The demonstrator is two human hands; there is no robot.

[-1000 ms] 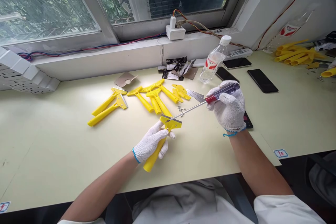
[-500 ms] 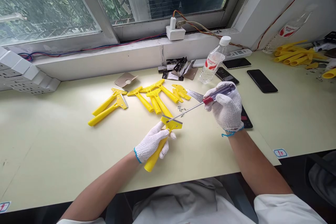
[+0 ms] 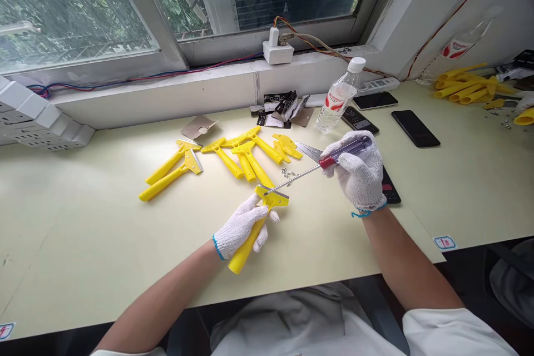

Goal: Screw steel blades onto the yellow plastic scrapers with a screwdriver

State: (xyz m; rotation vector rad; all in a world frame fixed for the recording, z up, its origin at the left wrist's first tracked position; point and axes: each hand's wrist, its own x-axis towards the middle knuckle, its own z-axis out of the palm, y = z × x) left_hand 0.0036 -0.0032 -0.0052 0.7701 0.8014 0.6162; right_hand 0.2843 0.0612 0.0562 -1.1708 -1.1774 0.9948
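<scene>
My left hand (image 3: 242, 225), in a white knit glove, is wrapped round the handle of a yellow scraper (image 3: 249, 246), its head tilted up and away from me. A metal blade edge shows along that head. In my gloved right hand (image 3: 359, 172) is a screwdriver (image 3: 344, 151) with a red and clear purple handle. Its tip meets the left side of the scraper head, where a screw seems to sit. Just beyond lie small screws (image 3: 285, 173), loose blades (image 3: 308, 151) and yellow clamp plates (image 3: 287, 146). Several yellow scraper handles (image 3: 228, 158) lie behind; two scrapers with blades (image 3: 172, 178) rest further left.
A water bottle (image 3: 337, 97) stands behind my right hand, near phones (image 3: 415, 128). Black packets (image 3: 280, 108) and a piece of brown card (image 3: 200, 127) lie towards the windowsill. White plastic housings (image 3: 41, 114) are stacked at left. More yellow handles (image 3: 467, 86) lie at far right.
Almost nothing differs. My right hand and the screwdriver handle have shifted very slightly left, while the tip stays on the scraper head.
</scene>
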